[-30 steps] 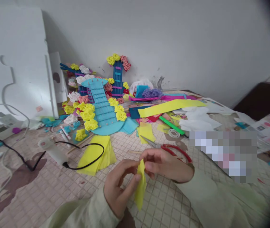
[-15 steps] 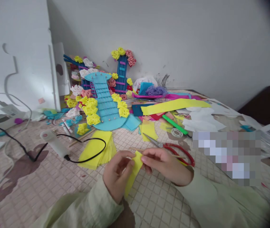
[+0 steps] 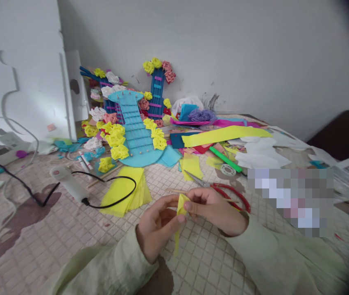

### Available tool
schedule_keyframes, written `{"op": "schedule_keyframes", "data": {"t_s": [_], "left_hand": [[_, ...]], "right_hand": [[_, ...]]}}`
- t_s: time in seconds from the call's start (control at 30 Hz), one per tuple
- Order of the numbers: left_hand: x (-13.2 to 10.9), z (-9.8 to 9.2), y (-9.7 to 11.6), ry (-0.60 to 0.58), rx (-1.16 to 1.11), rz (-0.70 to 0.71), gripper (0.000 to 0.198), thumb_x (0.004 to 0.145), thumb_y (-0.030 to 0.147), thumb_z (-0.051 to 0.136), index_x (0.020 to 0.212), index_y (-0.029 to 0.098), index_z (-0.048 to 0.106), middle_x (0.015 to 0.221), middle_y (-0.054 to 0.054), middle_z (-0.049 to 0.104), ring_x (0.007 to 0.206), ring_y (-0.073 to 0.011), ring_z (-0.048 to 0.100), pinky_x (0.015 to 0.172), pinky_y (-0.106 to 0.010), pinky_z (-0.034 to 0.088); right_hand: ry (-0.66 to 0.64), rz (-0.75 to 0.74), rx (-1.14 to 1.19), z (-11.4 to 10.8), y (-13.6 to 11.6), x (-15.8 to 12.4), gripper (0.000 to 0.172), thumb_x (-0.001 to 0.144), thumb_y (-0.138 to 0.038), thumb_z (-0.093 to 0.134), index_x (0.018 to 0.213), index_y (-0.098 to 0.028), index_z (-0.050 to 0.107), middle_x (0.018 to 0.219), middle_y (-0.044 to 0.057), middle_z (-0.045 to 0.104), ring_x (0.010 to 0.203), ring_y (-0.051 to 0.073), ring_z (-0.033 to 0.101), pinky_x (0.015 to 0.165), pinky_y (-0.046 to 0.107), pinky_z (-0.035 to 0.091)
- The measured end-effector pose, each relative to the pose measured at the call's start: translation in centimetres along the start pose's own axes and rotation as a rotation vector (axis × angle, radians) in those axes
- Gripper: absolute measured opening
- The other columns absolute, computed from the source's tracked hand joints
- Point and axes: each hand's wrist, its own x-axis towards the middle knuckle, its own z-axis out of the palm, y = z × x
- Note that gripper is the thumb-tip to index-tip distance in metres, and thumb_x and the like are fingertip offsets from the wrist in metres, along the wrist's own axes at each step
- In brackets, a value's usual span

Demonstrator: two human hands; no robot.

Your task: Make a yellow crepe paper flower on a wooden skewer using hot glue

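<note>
A small yellow paper strip (image 3: 182, 203) is pinched between both hands near the front of the table, its narrow tail hanging down. My left hand (image 3: 160, 225) has its thumb and fingers closed on the strip's left side. My right hand (image 3: 216, 209) grips the upper right edge of the strip between thumb and fingers. Just behind my right hand lie scissors with red handles (image 3: 231, 194), blades apart, and a thin wooden stick (image 3: 176, 191). A stack of yellow paper sheets (image 3: 125, 194) rests to the left of my hands, crossed by a black cable.
A blue guitar-shaped piece (image 3: 136, 135) with yellow paper flowers (image 3: 114, 139) stands at the back. A white glue gun (image 3: 68, 184) lies left. A green cutter (image 3: 225, 159), a long yellow strip (image 3: 226, 134) and white paper (image 3: 262, 153) lie back right.
The yellow strip has been folded or twisted at its top and looks narrower. My left thumb has moved right, closer to my right hand.
</note>
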Motion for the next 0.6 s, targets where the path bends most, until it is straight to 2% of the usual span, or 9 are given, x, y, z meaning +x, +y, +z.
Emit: {"op": "schedule_keyframes", "data": {"t_s": [0.13, 0.23, 0.3, 0.4, 0.5, 0.6], "left_hand": [[-0.03, 0.04, 0.18, 0.056, -0.046, -0.006, 0.022, 0.068, 0.028, 0.06, 0.088, 0.017, 0.06, 0.081, -0.005, 0.065, 0.069, -0.0165, 0.06, 0.059, -0.026, 0.044], [0.0, -0.11, 0.08, 0.135, 0.003, -0.006, 0.017, 0.068, 0.029, 0.057, 0.079, 0.017, 0.063, 0.072, -0.003, 0.064, 0.062, -0.0153, 0.058, 0.056, -0.026, 0.043], [0.12, -0.28, 0.07, 0.175, 0.072, -0.022, 0.013, 0.067, 0.027, 0.057, 0.071, 0.016, 0.063, 0.062, -0.002, 0.062, 0.056, -0.0138, 0.055, 0.052, -0.024, 0.042], [0.37, -0.49, 0.17, 0.228, 0.114, -0.06, 0.014, 0.066, 0.026, 0.056, 0.062, 0.014, 0.062, 0.054, 0.0, 0.058, 0.05, -0.0115, 0.053, 0.049, -0.022, 0.04], [0.52, -0.57, 0.21, 0.267, 0.095, -0.06, 0.013, 0.065, 0.026, 0.056, 0.063, 0.014, 0.061, 0.055, 0.0, 0.058, 0.05, -0.0112, 0.055, 0.05, -0.022, 0.042], [0.51, -0.57, 0.18, 0.271, 0.083, -0.054, 0.013, 0.065, 0.026, 0.057, 0.063, 0.014, 0.061, 0.056, 0.0, 0.059, 0.052, -0.012, 0.056, 0.051, -0.023, 0.043]], "right_hand": [[-0.018, 0.0, 0.019, 0.04, -0.16, -0.06, 0.031, 0.068, -0.041, 0.061, 0.059, -0.014, 0.05, 0.049, -0.005, 0.047, 0.047, 0.006, 0.042, 0.046, 0.019, 0.032], [0.006, 0.0, 0.017, 0.23, -0.3, -0.18, 0.028, 0.07, -0.039, 0.06, 0.06, -0.015, 0.051, 0.049, -0.004, 0.047, 0.046, 0.006, 0.042, 0.046, 0.02, 0.033], [0.069, -0.043, 0.056, 0.28, -0.3, -0.19, 0.021, 0.073, -0.035, 0.057, 0.069, -0.015, 0.056, 0.059, -0.002, 0.052, 0.048, 0.006, 0.045, 0.047, 0.021, 0.036], [0.263, -0.175, 0.163, 0.0, -0.05, -0.06, 0.011, 0.074, -0.024, 0.055, 0.082, -0.017, 0.059, 0.083, 0.002, 0.057, 0.054, 0.007, 0.049, 0.053, 0.023, 0.04], [0.397, -0.29, 0.289, -0.53, 0.19, 0.15, 0.006, 0.068, -0.012, 0.055, 0.066, -0.016, 0.059, 0.077, 0.0, 0.056, 0.054, 0.007, 0.049, 0.055, 0.023, 0.04], [0.412, -0.234, 0.359, -0.72, 0.06, 0.2, 0.005, 0.066, -0.014, 0.059, 0.062, -0.016, 0.056, 0.074, -0.001, 0.056, 0.05, 0.006, 0.05, 0.046, 0.021, 0.039]]}}
